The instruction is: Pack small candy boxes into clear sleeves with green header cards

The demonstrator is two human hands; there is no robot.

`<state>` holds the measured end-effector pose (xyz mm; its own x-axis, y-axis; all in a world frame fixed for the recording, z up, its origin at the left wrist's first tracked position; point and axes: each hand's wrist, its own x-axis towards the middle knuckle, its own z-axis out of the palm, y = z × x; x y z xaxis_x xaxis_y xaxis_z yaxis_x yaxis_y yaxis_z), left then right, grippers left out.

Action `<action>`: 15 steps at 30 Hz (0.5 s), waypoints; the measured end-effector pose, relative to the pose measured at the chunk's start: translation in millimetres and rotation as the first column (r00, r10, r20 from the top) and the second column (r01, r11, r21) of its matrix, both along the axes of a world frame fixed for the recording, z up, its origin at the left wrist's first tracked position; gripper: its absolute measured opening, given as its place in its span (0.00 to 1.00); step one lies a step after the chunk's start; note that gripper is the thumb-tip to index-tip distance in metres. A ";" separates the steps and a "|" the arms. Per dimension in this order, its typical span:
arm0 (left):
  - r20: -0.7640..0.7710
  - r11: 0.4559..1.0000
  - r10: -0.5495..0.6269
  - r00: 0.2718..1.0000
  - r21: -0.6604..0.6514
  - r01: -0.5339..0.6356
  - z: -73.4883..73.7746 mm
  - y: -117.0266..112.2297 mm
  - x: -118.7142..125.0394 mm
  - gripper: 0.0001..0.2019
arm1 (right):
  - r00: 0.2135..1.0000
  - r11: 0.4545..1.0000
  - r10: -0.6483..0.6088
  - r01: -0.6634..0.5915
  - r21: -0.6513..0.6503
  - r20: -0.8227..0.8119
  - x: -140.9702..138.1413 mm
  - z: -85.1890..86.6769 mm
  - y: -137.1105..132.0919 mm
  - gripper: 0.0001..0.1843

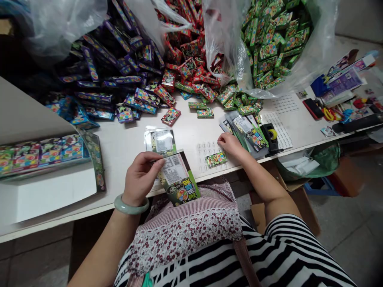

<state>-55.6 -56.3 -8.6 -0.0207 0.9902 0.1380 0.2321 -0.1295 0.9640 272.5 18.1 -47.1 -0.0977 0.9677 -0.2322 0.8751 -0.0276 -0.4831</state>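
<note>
Left hand (140,175) and right hand (231,144) were set well apart over the front part of a long white bench (127,139). Along its back lay heaps of small cartons: purple cartons (119,59) to the left, red cartons (188,69) in the middle and green cartons (271,44) in a clear plastic bag (324,52) to the right. Loose ones had spread forward onto the bench, narrowing the working space. At the left end stood a white-lined open cardboard box (54,189) with a row of colourful packs (49,151) inside.

To the right of the right hand, a stack of glossy green-and-black packets (254,133) lay close beside a black tape dispenser with a yellow roll (271,137). A small green printed carton (216,159) lay on a sheet of round clear stickers (206,149), covering some of them.

Thumb and fingers of the left hand pinched the upper corner of a flat green-and-black packet with a white label (179,179); its lower end reached past the bench's front edge. A similar packet (164,140) lay flat just behind it. The right hand was half curled, its fingertips drawn together near the sticker sheet's upper right corner; whether they gripped anything could not be told.
</note>
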 end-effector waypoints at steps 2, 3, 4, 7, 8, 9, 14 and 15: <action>0.005 1.000 -0.004 1.000 0.008 0.004 0.3 -0.5 0.3 0.08 | 0.999 0.999 0.030 -0.030 -0.021 -0.029 6.1 2.9 -4.6 0.06; 0.006 1.000 -0.005 1.000 0.010 0.005 0.2 -0.6 0.4 0.08 | 0.998 0.998 0.049 -0.051 -0.040 -0.042 10.9 5.5 -7.3 0.04; 0.005 1.000 -0.005 1.000 0.010 0.005 0.1 -0.5 0.7 0.08 | 0.996 0.996 0.063 -0.066 -0.061 -0.056 16.1 9.3 -10.1 0.03; -0.001 1.000 -0.010 1.000 0.023 0.010 0.1 0.6 3.6 0.08 | 0.989 0.999 0.013 -0.019 -0.041 -0.147 24.7 30.8 -16.9 0.03; -0.003 0.999 -0.019 1.000 0.034 0.019 0.8 0.9 5.5 0.08 | 0.975 1.000 -0.005 0.003 -0.011 -0.222 21.7 41.7 -18.6 0.03; -0.005 0.998 -0.031 1.000 0.049 0.031 2.0 1.1 7.6 0.08 | 0.947 1.000 0.003 0.002 0.014 -0.321 14.9 54.2 -19.8 0.04; -0.018 0.988 -0.086 0.996 0.126 0.088 10.4 -1.6 16.7 0.06 | 0.634 0.907 0.358 -0.410 0.094 -0.686 -62.4 118.8 -19.1 0.07; -0.016 0.986 -0.092 0.996 0.137 0.093 11.5 -2.6 17.2 0.06 | 0.595 0.869 0.418 -0.481 0.113 -0.686 -79.4 126.6 -16.8 0.07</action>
